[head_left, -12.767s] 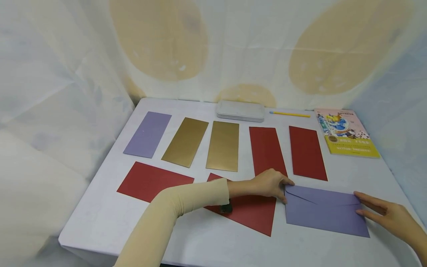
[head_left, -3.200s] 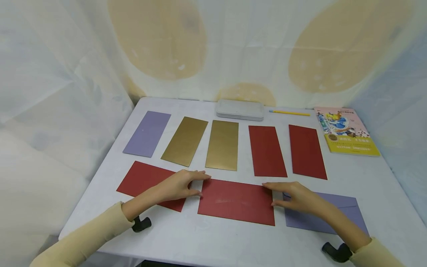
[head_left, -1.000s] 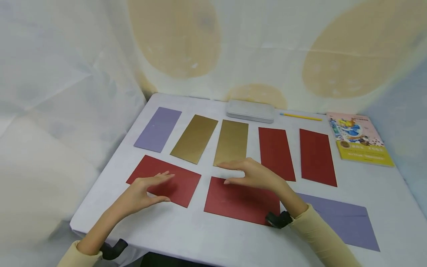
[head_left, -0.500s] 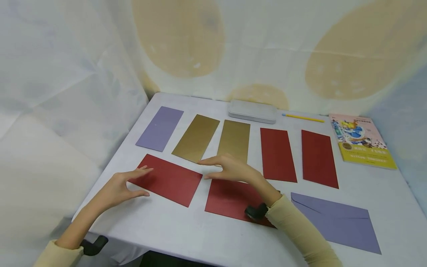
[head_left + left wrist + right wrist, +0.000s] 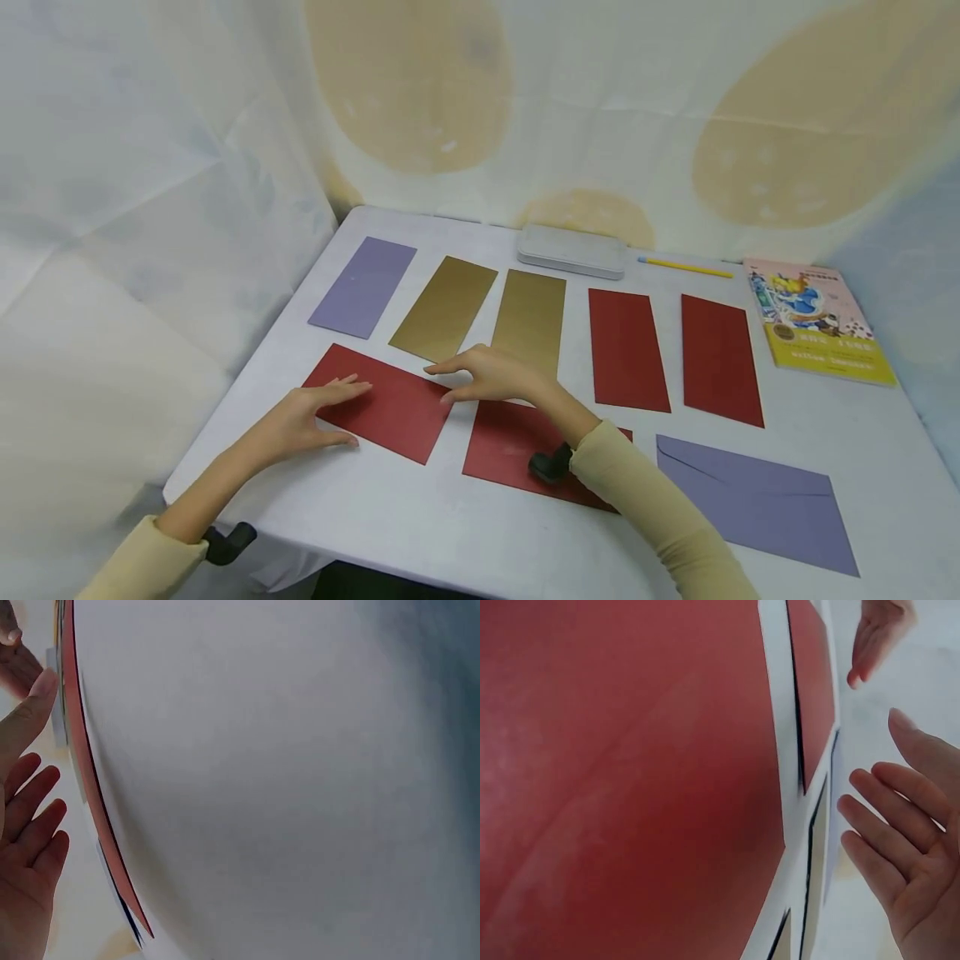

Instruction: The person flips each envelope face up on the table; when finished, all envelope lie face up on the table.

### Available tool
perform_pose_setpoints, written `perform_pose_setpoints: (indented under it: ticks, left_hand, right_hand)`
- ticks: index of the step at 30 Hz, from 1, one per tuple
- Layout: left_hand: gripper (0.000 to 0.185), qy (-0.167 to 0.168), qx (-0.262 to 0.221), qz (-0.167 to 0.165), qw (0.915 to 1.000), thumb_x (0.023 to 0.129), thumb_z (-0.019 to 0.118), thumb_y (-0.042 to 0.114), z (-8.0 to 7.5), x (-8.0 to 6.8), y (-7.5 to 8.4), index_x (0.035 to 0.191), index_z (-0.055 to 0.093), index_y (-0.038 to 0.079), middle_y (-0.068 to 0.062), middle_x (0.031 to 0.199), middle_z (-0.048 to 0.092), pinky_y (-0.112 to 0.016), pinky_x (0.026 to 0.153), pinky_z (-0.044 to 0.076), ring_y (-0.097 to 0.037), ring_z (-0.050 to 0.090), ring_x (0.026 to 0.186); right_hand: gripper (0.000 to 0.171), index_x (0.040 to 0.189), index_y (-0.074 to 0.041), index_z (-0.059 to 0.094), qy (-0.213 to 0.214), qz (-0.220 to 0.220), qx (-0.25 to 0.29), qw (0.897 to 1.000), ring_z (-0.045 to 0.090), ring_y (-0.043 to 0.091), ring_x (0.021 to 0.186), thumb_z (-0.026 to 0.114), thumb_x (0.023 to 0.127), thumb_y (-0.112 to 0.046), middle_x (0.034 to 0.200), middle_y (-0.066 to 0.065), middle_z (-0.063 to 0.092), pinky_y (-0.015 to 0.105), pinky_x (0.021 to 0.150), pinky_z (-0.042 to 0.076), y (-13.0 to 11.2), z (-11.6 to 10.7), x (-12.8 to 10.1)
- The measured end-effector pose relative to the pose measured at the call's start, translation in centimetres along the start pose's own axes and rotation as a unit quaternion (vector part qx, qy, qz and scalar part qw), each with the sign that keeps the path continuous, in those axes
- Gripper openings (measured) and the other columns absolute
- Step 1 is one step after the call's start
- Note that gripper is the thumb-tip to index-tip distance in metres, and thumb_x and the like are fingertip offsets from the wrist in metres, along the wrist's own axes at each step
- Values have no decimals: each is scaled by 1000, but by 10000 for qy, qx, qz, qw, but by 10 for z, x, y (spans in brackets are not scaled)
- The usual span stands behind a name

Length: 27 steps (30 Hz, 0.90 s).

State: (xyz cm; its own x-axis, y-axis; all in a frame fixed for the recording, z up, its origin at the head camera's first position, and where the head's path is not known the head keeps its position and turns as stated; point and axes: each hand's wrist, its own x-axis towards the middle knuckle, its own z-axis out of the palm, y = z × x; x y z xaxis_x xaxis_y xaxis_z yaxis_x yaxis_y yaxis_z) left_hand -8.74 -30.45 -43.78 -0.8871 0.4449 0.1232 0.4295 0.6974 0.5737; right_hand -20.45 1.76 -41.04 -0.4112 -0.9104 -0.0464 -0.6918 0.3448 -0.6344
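Left hand (image 5: pixel 303 419) and right hand (image 5: pixel 489 375) released, fingers loosely extended, at opposite ends of a plain red envelope (image 5: pixel 399 414), flat and askew on the tabletop (image 5: pixel 390 517), near row, left. Same row: second red envelope (image 5: pixel 493 447), then flap-up lilac envelope (image 5: pixel 757 500). Behind, flat: another lilac envelope (image 5: pixel 362 287), two gold envelopes (image 5: pixel 445 307), two upright-laid red envelopes (image 5: pixel 628 350); farthest, closed grey tin (image 5: pixel 572 250), contents hidden, likewise the envelopes'.

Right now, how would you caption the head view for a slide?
Left hand and right hand at opposite ends of one red envelope on a white table.
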Motion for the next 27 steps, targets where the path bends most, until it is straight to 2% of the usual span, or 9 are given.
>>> perform_pose_setpoints:
  ticks: [2,5,9,16,19,21,23,25,27]
  left_hand:
    - [76,12,66,2,10000,69,87,34,-1,-1,0,136,57,14,-4,137,55,-40,102,38,-27,44,132]
    - [76,184,152,12,9997,68,88,30,-7,-6,-6,136,57,13,-3,136,57,-26,102,39,-27,47,130]
    - [75,523,332,14,9981,67,89,28,-17,-14,-18,134,59,10,-7,132,59,-8,96,33,-31,52,124]
    - [76,836,543,-402,9942,65,90,26,-27,-27,-35,132,60,6,-13,131,59,0,91,28,-34,53,121]
    - [78,825,702,-587,9924,65,90,28,-27,-30,-40,133,58,4,-14,131,59,-12,94,39,-34,54,120]
    - [80,804,784,-769,9907,66,90,29,-27,-31,-42,134,57,3,-16,130,59,-27,94,45,-36,54,119]
    - [82,800,810,-952,9889,66,89,30,-26,-32,-43,136,55,3,-18,130,58,-42,92,45,-38,54,119]
    - [82,810,771,-1077,9879,67,89,30,-26,-32,-43,136,54,3,-21,130,57,-49,91,45,-40,54,119]
    - [82,836,707,-1143,9874,67,89,30,-24,-33,-44,137,54,4,-22,130,57,-50,91,45,-40,53,119]
  right_hand:
    - [51,137,-13,56,-93,-33,13,10000,52,10,124,71,90,-27,132,-3,59,26,94,44,-1,2,6]
    - [51,137,-12,56,-224,-151,-13,9996,54,12,121,71,90,-26,132,0,60,28,93,45,-3,6,16]
    - [52,137,-8,55,-334,-367,-88,9987,57,15,116,70,90,-23,131,4,60,30,94,45,-6,11,25]
    - [55,138,-5,53,-356,-334,-146,9987,56,13,119,71,90,-24,133,4,59,24,97,42,-8,13,30]
    - [55,138,-5,52,-371,-326,-234,9985,56,11,117,71,90,-25,133,4,58,22,95,42,-7,14,30]
    - [56,138,-4,52,-375,-334,-276,9984,56,11,117,71,90,-25,133,5,58,21,95,42,-6,16,30]
    - [56,138,-4,52,-367,-346,-297,9983,55,10,118,71,90,-25,133,5,58,21,95,41,-5,17,31]
    - [56,138,-4,52,-354,-374,-302,9982,56,11,117,71,89,-25,133,5,58,20,95,41,-5,18,31]
    - [56,138,-4,52,-345,-405,-296,9981,56,11,117,71,89,-25,133,5,59,21,96,41,-5,19,31]
